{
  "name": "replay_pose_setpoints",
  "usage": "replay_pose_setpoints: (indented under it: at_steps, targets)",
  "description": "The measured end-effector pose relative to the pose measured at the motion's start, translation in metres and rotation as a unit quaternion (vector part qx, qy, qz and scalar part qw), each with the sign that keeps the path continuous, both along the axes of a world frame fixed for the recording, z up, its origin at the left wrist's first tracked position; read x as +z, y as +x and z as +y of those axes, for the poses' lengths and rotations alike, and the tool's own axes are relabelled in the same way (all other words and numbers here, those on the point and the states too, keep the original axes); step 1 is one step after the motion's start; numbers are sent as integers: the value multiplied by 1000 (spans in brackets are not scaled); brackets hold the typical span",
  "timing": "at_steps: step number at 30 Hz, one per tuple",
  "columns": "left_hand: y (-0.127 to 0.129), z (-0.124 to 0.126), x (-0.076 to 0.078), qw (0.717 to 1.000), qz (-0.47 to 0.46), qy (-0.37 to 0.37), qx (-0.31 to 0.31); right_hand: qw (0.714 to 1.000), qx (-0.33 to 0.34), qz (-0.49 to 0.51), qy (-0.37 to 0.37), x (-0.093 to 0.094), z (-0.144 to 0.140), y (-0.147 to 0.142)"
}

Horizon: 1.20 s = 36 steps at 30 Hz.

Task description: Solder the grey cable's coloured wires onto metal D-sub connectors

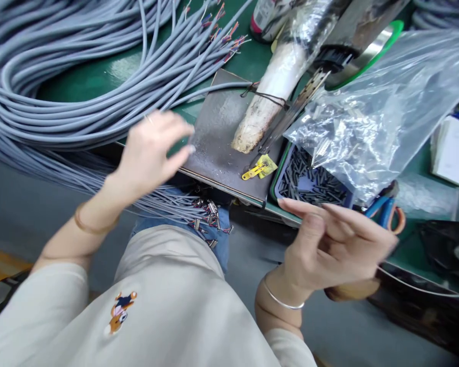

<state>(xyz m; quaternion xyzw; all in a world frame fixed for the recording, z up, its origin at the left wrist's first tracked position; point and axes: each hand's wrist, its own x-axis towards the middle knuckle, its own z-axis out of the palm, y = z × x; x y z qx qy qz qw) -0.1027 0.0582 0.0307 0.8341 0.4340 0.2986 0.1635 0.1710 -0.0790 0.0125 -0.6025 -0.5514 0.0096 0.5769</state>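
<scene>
Nearest, the right hand hovers half-curled and empty just below the tray of black pins, while the left hand, fingers spread and holding nothing, reaches over grey cables running lengthwise left-to-right across the counter.

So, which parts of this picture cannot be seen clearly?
- Left hand: fingers motion-blurred, head view; contact with the grey cables unclear.
- Right hand: whether it pinches anything is too blurred to tell.
- Blue tray: half hidden by the plastic bag.
- Pliers: only handles show, behind the right hand.
- Cable connectors: too small.
</scene>
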Motion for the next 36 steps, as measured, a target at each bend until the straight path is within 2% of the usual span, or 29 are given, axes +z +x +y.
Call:
replay_pose_setpoints:
  at_steps: [3, 4, 6, 8, 10, 12, 14, 17, 19, 22, 24, 26, 28, 32, 34, 36]
  targets:
    - [-6, 62, -1, 988, 58, 56, 131, 998, 21, -64, -2, 6, -1, -6]
    - [-7, 82, -5, 984, 66, 56, 155, 997, 31, -71, -10, 7, -2, -6]
    - [-6, 113, -19, 978, 83, 13, 190, 996, 43, -78, -12, 9, -6, -5]
    - [-4, 133, -33, 981, 50, -1, 186, 995, 47, -85, -15, 9, -9, -3]
    - [-4, 140, -40, 987, 28, 7, 159, 994, 47, -97, -24, 9, -10, -2]
    - [-8, 135, -37, 991, 25, 12, 134, 992, 47, -111, -31, 9, -11, -1]
    - [-15, 119, -26, 993, 32, -3, 109, 991, 44, -121, -40, 9, -12, 0]
    - [-29, 75, -5, 995, 48, -27, 86, 991, 42, -121, -44, 9, -14, 3]
    - [-39, 38, 2, 994, 75, -24, 76, 991, 38, -120, -44, 8, -14, 5]
    - [-51, -11, -6, 992, 100, -18, 79, 992, 32, -116, -45, 5, -13, 10]
    - [-57, -29, -18, 992, 88, -4, 87, 992, 34, -115, -48, 2, -10, 13]
    - [-60, -36, -28, 992, 84, 11, 95, 991, 38, -117, -54, 0, -7, 15]
    - [-60, -36, -31, 992, 67, 24, 102, 990, 41, -118, -60, -1, -4, 16]
    - [-60, -31, -20, 982, -7, 43, 185, 992, 37, -112, -53, -2, -2, 18]
    - [-61, -27, -12, 962, -137, 15, 236, 993, 34, -102, -50, -2, -3, 19]
    - [-63, -20, -3, 908, -336, -36, 248, 995, 43, -75, -56, -2, -4, 19]
